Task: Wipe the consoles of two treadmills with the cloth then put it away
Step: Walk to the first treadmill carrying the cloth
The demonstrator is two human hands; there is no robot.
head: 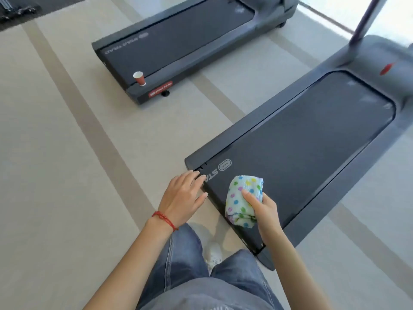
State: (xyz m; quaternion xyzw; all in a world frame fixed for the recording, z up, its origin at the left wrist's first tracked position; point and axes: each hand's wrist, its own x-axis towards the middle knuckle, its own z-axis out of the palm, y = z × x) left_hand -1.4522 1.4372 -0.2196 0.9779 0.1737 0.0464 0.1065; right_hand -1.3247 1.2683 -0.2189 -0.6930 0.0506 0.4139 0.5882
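Gripping the folded dotted cloth (244, 200), the right hand (263, 211) hovers; left hand (182, 196) relaxed, empty.

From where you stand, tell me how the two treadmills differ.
The near treadmill lies just ahead of the hands, the right hand holding the dotted cloth above its rear end; the far treadmill is across the floor, untouched. The far treadmill has a red paper cup on its rear corner; the near one shows none. Both have dark belts and grey frames.
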